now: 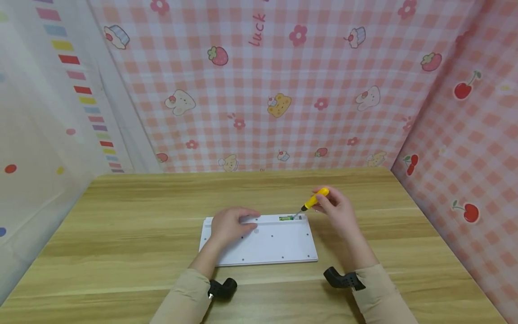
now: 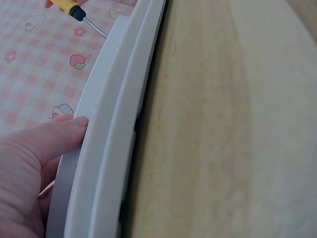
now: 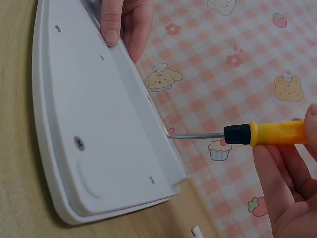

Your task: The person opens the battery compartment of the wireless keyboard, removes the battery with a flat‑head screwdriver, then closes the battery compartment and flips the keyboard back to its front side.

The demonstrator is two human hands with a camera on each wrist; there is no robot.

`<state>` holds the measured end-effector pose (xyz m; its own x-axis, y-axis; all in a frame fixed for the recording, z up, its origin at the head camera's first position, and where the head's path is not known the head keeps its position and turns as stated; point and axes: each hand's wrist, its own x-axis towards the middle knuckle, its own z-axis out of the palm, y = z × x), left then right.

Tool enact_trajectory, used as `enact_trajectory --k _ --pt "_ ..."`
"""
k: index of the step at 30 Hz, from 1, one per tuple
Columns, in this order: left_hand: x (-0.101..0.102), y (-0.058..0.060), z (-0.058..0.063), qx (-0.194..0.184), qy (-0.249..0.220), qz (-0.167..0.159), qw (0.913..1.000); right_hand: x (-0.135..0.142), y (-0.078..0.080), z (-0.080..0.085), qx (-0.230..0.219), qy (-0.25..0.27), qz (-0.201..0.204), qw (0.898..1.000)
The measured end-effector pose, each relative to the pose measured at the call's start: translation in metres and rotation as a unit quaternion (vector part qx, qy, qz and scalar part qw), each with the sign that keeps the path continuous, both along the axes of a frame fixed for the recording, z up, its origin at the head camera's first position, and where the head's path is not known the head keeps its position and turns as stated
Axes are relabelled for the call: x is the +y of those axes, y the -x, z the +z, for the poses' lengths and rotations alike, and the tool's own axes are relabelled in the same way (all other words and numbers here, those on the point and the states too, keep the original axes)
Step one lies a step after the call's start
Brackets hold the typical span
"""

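Note:
A white keyboard [image 1: 267, 245] lies back side up on the table, small screws dotted over its underside. Near its far right edge, a green battery [image 1: 286, 218] sits in a narrow slot. My left hand [image 1: 230, 227] holds the keyboard's far edge toward the left, thumb on the back and fingers over the edge. A screwdriver with a yellow handle [image 1: 316, 199] and black collar is gripped in my right hand [image 1: 339, 211]. Its metal shaft [image 3: 198, 136] slants down to the slot beside the battery; the tip's exact contact is hidden in the right wrist view.
A wood-grain table [image 1: 121, 234] surrounds the keyboard. A small white piece [image 3: 197, 232] lies beyond the keyboard's corner. Pink checked cloth [image 1: 259, 135] hangs behind the table's far edge, with more cloth at both sides. Black wrist mounts [image 1: 222, 288] sit on both forearms.

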<state>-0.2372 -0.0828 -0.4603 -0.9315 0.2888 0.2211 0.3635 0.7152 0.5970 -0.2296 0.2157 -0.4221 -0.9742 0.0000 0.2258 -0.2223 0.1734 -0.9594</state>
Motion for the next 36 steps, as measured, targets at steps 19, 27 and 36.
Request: enact_trajectory --k 19,27,36 --pt "0.001 -0.001 0.001 -0.006 0.004 0.004 1.0 0.012 0.0 -0.017 -0.08 0.195 -0.023 0.977" --pt "0.001 0.0 0.0 -0.004 0.004 0.001 1.0 0.012 0.0 -0.016 -0.091 0.201 -0.036 0.975" --pt "0.001 0.001 0.0 -0.006 0.008 0.001 1.0 0.013 0.0 -0.016 -0.088 0.203 -0.037 0.975"
